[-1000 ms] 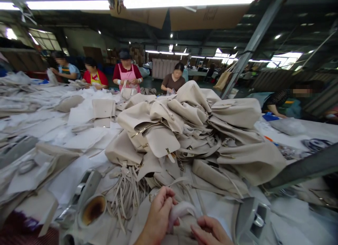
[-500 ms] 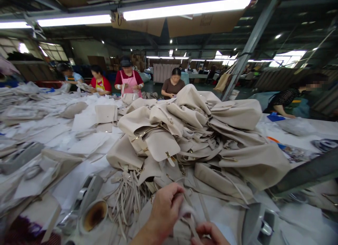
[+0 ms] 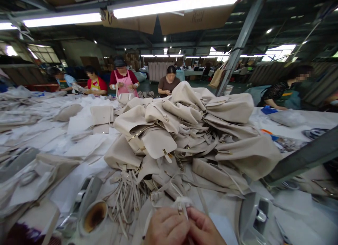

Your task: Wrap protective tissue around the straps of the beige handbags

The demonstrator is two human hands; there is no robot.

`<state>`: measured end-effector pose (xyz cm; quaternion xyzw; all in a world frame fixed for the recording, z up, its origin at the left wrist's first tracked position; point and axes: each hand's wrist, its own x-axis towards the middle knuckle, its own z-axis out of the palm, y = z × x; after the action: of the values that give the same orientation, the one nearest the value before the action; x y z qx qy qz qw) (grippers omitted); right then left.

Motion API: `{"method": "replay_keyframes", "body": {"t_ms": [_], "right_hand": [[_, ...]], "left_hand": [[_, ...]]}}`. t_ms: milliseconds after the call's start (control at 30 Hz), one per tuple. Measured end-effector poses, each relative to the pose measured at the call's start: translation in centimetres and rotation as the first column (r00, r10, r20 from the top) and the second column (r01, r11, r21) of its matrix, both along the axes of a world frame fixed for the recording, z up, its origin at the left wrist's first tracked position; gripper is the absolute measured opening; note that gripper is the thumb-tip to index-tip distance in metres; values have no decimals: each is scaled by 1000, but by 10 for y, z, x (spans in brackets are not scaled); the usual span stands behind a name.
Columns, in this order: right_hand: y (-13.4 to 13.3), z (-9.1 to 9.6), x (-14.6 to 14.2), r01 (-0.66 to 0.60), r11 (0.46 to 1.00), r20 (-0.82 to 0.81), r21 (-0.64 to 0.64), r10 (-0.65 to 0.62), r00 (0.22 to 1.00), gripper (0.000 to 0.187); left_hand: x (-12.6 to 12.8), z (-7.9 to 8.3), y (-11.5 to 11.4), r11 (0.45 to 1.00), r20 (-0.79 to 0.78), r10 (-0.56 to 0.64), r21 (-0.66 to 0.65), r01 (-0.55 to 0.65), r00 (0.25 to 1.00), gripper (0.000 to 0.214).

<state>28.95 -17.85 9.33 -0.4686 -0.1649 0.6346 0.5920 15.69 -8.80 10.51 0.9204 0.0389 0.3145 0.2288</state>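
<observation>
At the bottom edge of the view my left hand [image 3: 166, 226] and my right hand [image 3: 203, 229] are pressed together, both pinching a narrow beige strap [image 3: 183, 203] that sticks up between the fingertips. The strap belongs to a beige bag piece lying under my hands. Right behind it rises a big heap of beige bags [image 3: 190, 132] with small gold clasps. A bundle of loose beige straps [image 3: 126, 195] lies to the left of my hands.
A stained cup [image 3: 93, 213] and a metal tool [image 3: 89, 192] sit at lower left, a grey metal device [image 3: 257, 217] at lower right. White sheets and flat bag panels [image 3: 101, 114] cover the long table. Several other people work along the far side and at the right.
My left hand came down from its raised position and met my right hand. Both now pinch the strap close together at the bottom edge. The view shifted slightly left.
</observation>
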Motion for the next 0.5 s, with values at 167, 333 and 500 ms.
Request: {"method": "replay_keyframes", "body": {"t_ms": [167,333,500], "right_hand": [[6,9,8,8,999,-28,-47,-10,1000,27],[11,26,7,-100,991,-209,89,117,971,19],[5,15,13,-87,996,-231,-15,81,969,22]], "left_hand": [[-3,-19,-3,973,-33,-8,-233,0,999,27],[-5,-49,-12,998,-67,-7,-66,3,998,32],[-4,-47,-15,964,-196,-62,-266,8,979,30]]}}
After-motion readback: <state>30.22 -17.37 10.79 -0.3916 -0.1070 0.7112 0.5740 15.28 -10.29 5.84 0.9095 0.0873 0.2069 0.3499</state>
